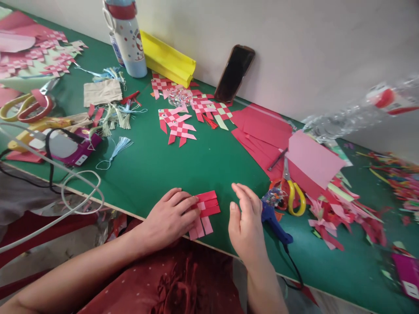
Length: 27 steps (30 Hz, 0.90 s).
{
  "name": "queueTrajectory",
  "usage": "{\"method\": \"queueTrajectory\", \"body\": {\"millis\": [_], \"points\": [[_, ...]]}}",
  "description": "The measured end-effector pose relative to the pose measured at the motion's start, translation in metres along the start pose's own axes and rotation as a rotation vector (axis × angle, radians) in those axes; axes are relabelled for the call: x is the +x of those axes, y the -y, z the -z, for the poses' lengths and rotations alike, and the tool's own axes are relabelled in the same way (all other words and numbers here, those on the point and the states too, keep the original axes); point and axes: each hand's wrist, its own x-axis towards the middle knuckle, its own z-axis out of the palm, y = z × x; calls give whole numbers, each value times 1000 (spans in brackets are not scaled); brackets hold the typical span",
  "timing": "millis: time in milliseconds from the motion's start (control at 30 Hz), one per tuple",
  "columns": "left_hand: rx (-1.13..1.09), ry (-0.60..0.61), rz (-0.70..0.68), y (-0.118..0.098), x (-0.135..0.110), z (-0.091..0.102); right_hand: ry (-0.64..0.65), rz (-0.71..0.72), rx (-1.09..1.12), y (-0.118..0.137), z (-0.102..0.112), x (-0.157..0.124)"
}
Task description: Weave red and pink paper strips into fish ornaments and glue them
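Observation:
My left hand (173, 216) rests on a small weave of red and pink paper strips (209, 204) at the table's front edge. Its fingers are bent over the left part of the weave and hold it against the tabletop; the thumb is hidden. Red strip ends point right and pink ends point toward me. To the right, apart from the paper, my right hand (246, 220) is raised with thumb and fingers apart and nothing in it. Finished woven paper fish (180, 131) in pink and red lie farther back.
Beside my right hand lie a blue glue gun (275, 224) and yellow-handled scissors (294, 196). Red paper sheets (262, 131), paper scraps (340, 213) and a plastic bottle (350, 115) are at right. A phone (235, 72) leans on the wall. Cables (85, 192), tassels (119, 148) and a water bottle (129, 43) are left.

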Motion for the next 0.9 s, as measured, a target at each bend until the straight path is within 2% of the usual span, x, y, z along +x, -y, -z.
{"method": "queueTrajectory", "body": {"millis": [167, 300, 367, 467, 600, 700, 800, 900], "points": [[35, 37, -24, -2, 3, 5, -31, 39, -38, -3, 27, -17], [32, 42, -34, -3, 4, 7, -158, -31, -192, -37, 46, -34], [20, 39, -27, -3, 4, 6, -155, -88, -278, -57, 52, -43], [7, 28, -22, -2, 3, 4, -67, -163, -296, -76, 54, -55], [7, 16, -20, -1, 2, 2, 2, -242, -221, -83, 53, -58], [3, 9, -15, -2, 1, 1, -2, -282, -225, -84, 51, -54], [-5, 9, -4, -3, 1, 1, -13, -253, -261, -84, 48, -49], [-13, 9, 2, -4, 1, 0, -104, -231, -299, -80, 51, -45]]}}
